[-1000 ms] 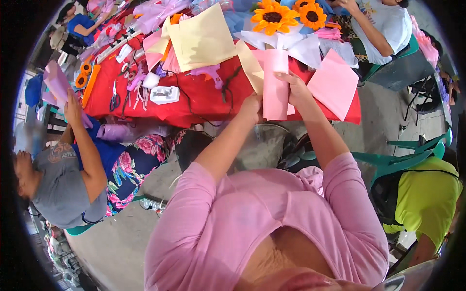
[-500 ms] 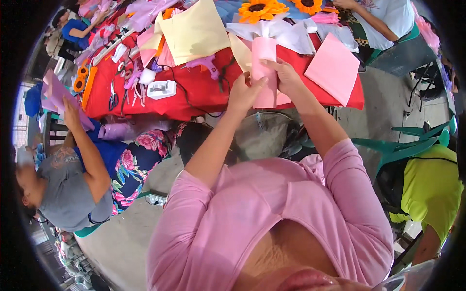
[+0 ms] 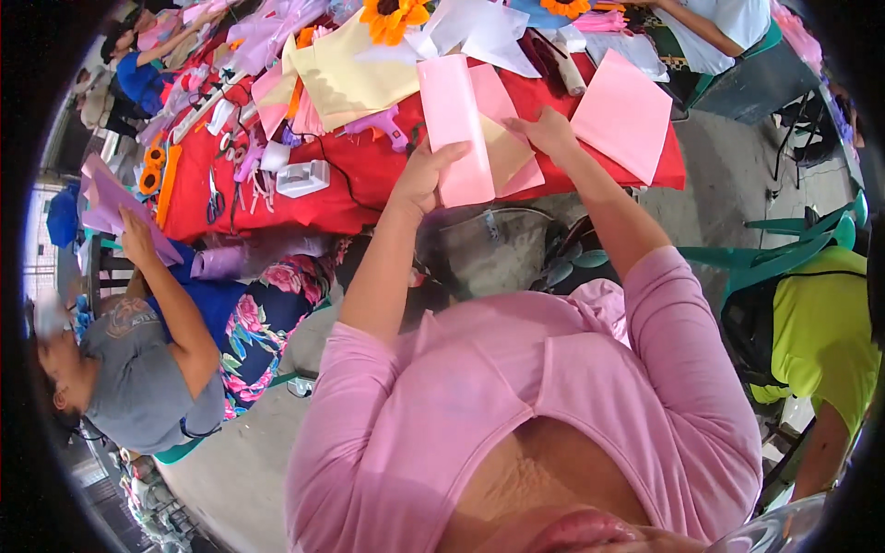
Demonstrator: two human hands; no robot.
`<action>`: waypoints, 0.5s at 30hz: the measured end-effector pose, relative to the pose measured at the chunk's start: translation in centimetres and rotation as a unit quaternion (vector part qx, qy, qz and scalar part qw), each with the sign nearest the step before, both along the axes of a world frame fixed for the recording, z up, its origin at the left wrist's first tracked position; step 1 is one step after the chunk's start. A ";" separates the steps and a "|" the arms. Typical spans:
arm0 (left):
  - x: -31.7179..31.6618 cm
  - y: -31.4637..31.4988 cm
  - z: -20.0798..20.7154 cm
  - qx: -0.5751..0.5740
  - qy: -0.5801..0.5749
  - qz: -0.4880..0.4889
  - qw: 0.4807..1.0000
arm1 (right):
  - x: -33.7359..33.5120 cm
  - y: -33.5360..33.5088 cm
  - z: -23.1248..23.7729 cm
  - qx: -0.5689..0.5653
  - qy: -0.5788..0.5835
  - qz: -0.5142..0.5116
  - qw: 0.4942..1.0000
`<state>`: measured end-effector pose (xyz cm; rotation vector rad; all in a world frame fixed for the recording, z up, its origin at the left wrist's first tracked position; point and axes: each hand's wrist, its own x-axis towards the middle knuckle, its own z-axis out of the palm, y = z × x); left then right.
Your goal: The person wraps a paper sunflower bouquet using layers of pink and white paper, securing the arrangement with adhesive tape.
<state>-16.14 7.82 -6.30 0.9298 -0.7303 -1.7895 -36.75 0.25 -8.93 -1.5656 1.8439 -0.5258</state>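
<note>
Pink folded paper (image 3: 464, 170) is being held over the near edge of the red table (image 3: 309, 212) by the left hand (image 3: 426, 177), while the right hand (image 3: 550, 134), its grip unclear, is meeting the sheets (image 3: 504, 155) alongside.

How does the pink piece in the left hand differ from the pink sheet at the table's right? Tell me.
The held pink piece is folded or rolled narrow; the lying pink sheet is spread broad. The left hand grips the held pink piece; the lying pink sheet rests on the red cloth. Both are pale pink.
</note>
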 end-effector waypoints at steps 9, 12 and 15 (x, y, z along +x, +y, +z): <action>1.0 0.3 -1.4 0.020 0.006 0.025 0.999 | 3.5 -0.4 -0.5 0.091 0.116 0.020 0.989; 1.9 0.4 -1.5 0.036 0.012 0.012 0.999 | 4.7 0.2 1.6 0.094 0.068 -0.068 0.991; 2.6 0.4 -2.5 0.056 -0.014 0.014 0.998 | 6.4 0.6 1.9 0.057 0.090 -0.091 0.990</action>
